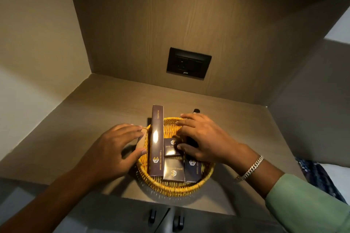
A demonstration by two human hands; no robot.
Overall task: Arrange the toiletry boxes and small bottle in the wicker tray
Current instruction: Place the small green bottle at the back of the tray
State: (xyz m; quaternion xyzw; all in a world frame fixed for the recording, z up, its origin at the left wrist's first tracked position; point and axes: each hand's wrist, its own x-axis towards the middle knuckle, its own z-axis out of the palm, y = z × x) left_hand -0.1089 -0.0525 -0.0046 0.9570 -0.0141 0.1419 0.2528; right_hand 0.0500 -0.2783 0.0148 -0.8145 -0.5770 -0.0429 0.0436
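Looks nearly done – four dark toiletry boxes already in the wicker tray (144, 175), mid-frame: long box (156, 142) along its left side, small one (171, 147) and two more at the near edge. Right hand (204, 138) closed round the small bottle (191, 141), cap poking out beyond the fingers, just needs seating. Left hand (113, 149) spread, steadying the rim. Grey-brown shelf (75, 119) in a wood-panelled nook – black socket (188, 62) above.

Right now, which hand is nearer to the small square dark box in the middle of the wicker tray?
Right. The right hand has its thumb touching the small square dark box; the left hand rests outside the round yellow wicker tray, beyond the long dark box.
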